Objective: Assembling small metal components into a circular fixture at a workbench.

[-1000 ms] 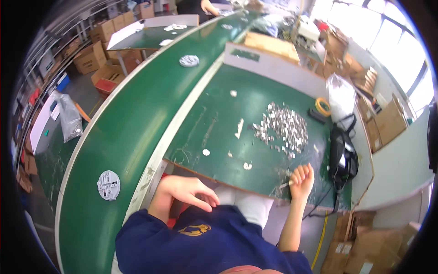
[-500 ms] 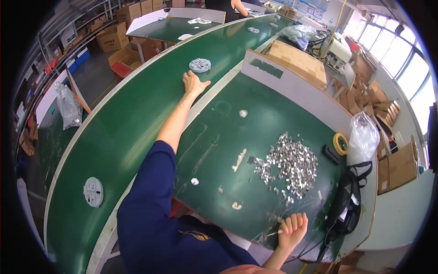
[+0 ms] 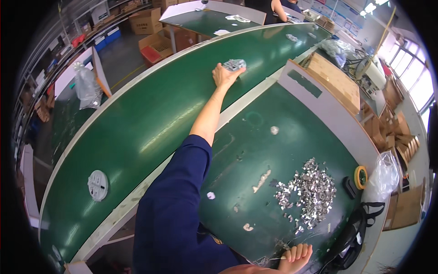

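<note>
Stretched far out over the green conveyor belt, my left hand (image 3: 225,76) grips the near edge of a round grey plastic housing (image 3: 236,64), thumb on the right and fingers on the left. My right hand (image 3: 296,258) is closed at the near edge of the green worktable, low in the picture. A thin pale tip pokes out of its left side; what the fist holds is mostly hidden. Up and right of that hand lies a heap of small shiny metal pieces (image 3: 315,194). Another round grey housing (image 3: 97,185) rests on the belt at the left.
Along the table's right side are a yellow tape roll (image 3: 361,177), a black stapler-like object (image 3: 350,187), a clear plastic bag (image 3: 384,173) and a black bag (image 3: 349,237). A grey partition (image 3: 328,100) borders the table's far side. Another person (image 3: 273,9) is at the far end.
My left hand has reached the round grey housing and closed on its edge; before, it was just short of it. The view has shifted left. My right hand stays closed near the table edge.
</note>
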`<state>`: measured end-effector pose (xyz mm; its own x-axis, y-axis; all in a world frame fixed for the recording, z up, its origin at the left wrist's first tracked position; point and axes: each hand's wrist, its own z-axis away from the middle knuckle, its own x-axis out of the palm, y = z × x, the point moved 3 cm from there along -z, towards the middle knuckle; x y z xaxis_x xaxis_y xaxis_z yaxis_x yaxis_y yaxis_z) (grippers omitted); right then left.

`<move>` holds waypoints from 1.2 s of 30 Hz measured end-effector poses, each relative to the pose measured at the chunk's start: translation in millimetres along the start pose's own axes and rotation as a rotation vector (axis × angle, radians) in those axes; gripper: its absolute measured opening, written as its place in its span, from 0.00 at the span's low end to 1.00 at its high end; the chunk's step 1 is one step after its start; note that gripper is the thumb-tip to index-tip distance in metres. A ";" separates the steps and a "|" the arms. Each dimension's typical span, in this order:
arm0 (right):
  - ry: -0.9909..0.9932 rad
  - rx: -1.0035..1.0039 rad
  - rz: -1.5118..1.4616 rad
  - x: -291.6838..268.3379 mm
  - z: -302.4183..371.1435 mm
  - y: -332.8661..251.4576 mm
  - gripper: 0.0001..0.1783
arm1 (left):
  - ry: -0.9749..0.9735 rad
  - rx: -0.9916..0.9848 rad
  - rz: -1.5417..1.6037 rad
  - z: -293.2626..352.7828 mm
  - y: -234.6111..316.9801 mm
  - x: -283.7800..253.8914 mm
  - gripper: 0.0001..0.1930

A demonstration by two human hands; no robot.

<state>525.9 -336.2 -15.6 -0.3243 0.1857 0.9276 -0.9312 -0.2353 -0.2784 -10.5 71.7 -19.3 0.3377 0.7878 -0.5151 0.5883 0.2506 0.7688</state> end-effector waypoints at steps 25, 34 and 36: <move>-0.287 -0.449 2.238 69.6 -73.0 26.4 0.11 | -1.199 0.827 0.451 366.8 79.6 -260.2 0.54; -0.396 -0.305 2.189 74.8 -66.1 27.8 0.10 | -1.295 0.816 0.393 405.1 55.3 -257.1 0.51; -0.398 -0.329 2.189 70.0 -68.5 30.2 0.09 | -1.283 0.823 0.389 408.8 57.7 -251.4 0.51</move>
<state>463.8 -265.0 23.8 -0.5686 -0.2084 -0.7958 0.7032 0.3787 -0.6017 238.9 -341.9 -0.3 0.6801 -0.3631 -0.6370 0.3985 -0.5462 0.7368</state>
